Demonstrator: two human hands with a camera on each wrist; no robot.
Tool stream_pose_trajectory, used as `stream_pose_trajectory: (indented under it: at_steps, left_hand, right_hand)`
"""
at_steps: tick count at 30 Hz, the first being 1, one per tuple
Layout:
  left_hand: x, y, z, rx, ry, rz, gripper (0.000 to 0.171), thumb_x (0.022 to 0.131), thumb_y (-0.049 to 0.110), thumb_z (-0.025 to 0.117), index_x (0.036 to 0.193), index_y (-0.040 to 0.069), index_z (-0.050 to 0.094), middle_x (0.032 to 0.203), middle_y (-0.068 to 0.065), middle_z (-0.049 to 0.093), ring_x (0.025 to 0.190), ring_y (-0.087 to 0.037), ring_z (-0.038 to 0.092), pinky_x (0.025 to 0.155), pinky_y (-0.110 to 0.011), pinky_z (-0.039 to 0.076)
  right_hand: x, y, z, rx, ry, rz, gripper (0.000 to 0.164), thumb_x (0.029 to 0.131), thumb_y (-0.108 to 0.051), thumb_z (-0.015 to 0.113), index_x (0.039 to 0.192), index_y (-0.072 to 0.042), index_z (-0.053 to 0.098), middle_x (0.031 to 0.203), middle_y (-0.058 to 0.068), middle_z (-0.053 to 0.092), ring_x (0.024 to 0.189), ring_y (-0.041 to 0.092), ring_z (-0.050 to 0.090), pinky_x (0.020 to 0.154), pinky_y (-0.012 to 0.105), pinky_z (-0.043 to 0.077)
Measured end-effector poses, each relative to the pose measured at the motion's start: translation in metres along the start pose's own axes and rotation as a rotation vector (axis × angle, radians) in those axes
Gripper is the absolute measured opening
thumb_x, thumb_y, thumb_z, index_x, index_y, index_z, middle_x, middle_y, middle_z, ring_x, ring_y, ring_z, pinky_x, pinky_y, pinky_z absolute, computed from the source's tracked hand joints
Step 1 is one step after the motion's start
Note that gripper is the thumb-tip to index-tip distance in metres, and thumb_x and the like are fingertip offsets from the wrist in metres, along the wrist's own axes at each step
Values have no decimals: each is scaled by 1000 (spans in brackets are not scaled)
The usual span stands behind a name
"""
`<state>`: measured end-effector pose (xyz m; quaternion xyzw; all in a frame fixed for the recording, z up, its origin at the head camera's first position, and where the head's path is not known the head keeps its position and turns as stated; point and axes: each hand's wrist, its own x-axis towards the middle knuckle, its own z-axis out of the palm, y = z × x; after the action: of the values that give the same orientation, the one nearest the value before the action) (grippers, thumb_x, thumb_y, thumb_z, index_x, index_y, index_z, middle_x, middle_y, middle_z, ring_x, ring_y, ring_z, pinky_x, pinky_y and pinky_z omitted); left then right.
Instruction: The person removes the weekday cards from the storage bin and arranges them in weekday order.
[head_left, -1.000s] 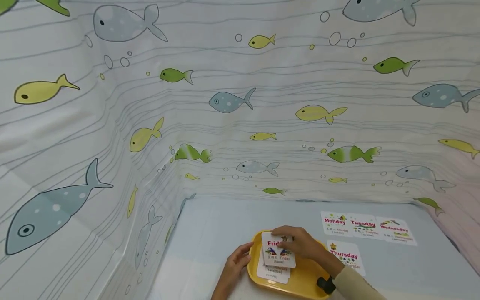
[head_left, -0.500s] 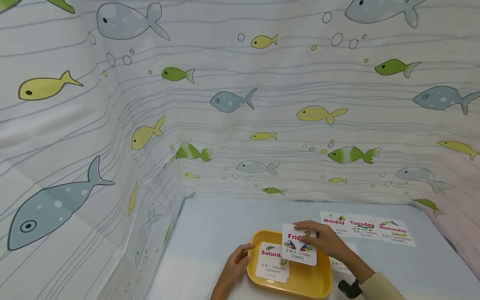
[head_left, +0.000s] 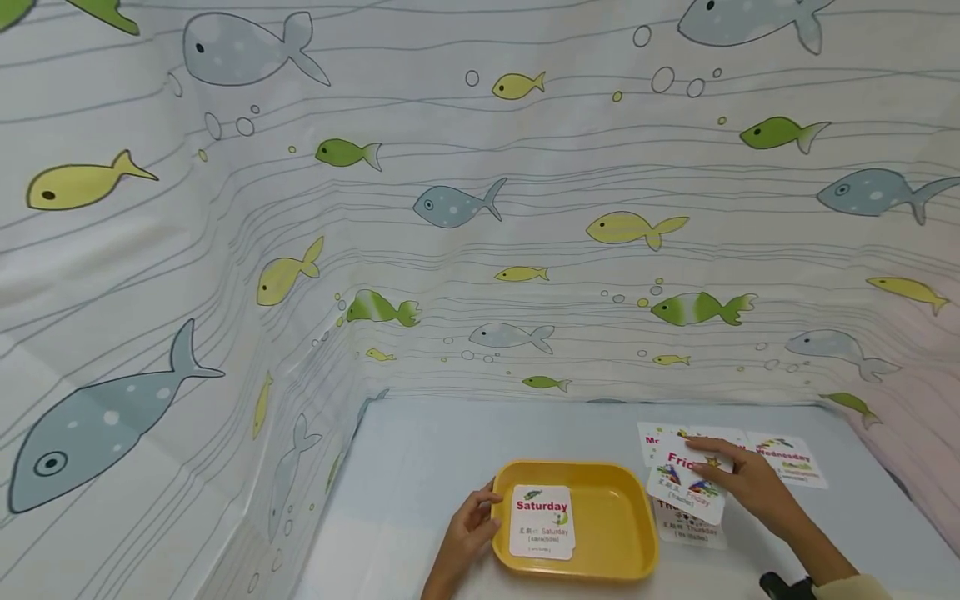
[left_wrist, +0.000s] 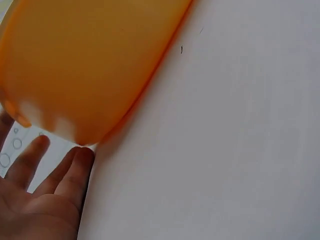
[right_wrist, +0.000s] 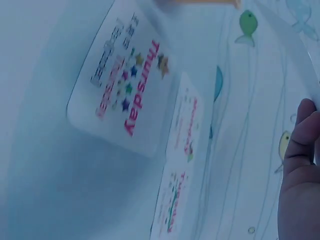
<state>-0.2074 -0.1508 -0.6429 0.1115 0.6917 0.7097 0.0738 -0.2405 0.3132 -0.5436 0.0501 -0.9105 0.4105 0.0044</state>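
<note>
My right hand pinches the white Friday card by its right side. The card is tilted, overlapping the Monday card and the Thursday card in the head view. In the right wrist view, the Thursday card is in sight, and part of my right hand shows at the right edge. My left hand touches the left end of a yellow tray, its fingers relaxed against the rim. Inside the tray, at the left, lies the Saturday card, with another card's edge peeking out beneath.
The Wednesday card lies at the right end of the back row on the pale table. Beside it, the Tuesday card is partly behind my right hand in the head view. Fish-printed white sheeting encloses the back and sides.
My right hand has lifted the Friday card off the Saturday card and carried it right, out of the tray, to over the Thursday card. My left hand has stayed at the tray.
</note>
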Motion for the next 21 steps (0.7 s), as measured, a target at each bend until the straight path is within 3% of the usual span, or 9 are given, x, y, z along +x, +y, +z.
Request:
stream_pose_trajectory:
  at_steps: [4,7,10,11,13,15,21]
  left_hand:
    - [0,-2,1,8,27,-24,33,95,10,63,126,1,56,159,-24,34,145,-41,37,105,-10,39]
    - [1,-4,0,31,48,-22,33,96,10,63,127,2,56,153,-24,42,145,-20,41,106,-8,36]
    - [2,-4,-1,46,56,-25,33,96,11,63,127,3,56,150,-21,47,145,-14,41,107,-8,35]
    - [2,-4,-1,47,60,-27,33,96,11,63,127,3,56,148,-21,49,144,-13,41,107,-8,35]
    - [2,-4,-1,47,63,-32,33,96,12,63,127,2,56,148,-21,49,148,-31,36,107,-8,35]
    - [2,-4,0,38,64,-36,33,97,12,63,127,2,57,150,-21,47,148,-40,32,106,-7,36]
    - [3,-4,2,20,61,-45,34,98,14,61,129,3,56,155,-23,40,148,-42,30,106,-8,37]
  right_hand:
    - [-7,24,-20,-49,12,50,52,92,-46,68,134,-15,65,141,14,59,97,-1,51,68,20,45]
    - [-9,41,-31,-76,-13,95,60,92,-49,67,137,-10,61,146,22,53,121,19,53,85,37,53]
    - [-10,56,-38,-87,-43,137,65,90,-52,68,138,-7,60,149,29,45,131,48,41,91,54,50]
    - [-10,61,-40,-86,-54,146,67,89,-53,68,138,-7,60,150,29,44,132,48,40,93,58,47]
    - [-11,68,-43,-87,-79,161,67,88,-53,69,136,-7,61,150,31,43,129,46,42,91,54,48]
    - [-11,75,-45,-82,-108,179,67,87,-52,71,135,-7,62,150,30,43,128,44,43,92,54,49]
    - [-9,89,-55,-52,-218,201,65,86,-49,72,134,-6,62,151,34,38,132,52,37,97,71,41]
